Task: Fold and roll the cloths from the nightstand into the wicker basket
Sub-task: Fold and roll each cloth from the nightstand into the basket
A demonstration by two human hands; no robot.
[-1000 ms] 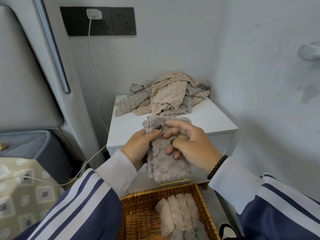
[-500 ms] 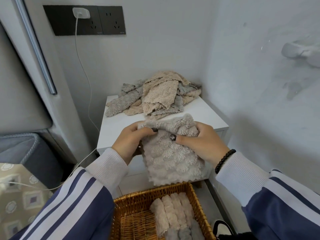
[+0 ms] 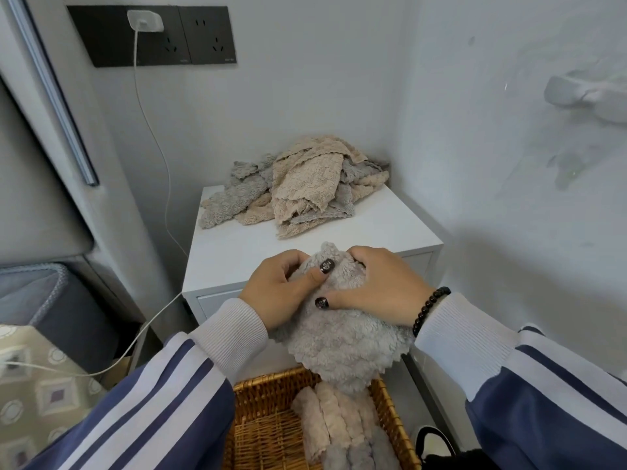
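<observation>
Both hands, left hand [image 3: 278, 293] and right hand [image 3: 376, 290], gripping a fluffy grey cloth [image 3: 346, 344] at frame centre, above the wicker basket [image 3: 264, 422].

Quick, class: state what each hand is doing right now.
Left hand: gripping the grey cloth, thumb on top.
Right hand: gripping the same cloth.

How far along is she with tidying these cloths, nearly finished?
Not nearly. Several rolled cloths already lie in the wicker basket. The left hand and right hand hold one grey cloth, mid-fold. A loose pile of cloths still waits on the nightstand.
</observation>
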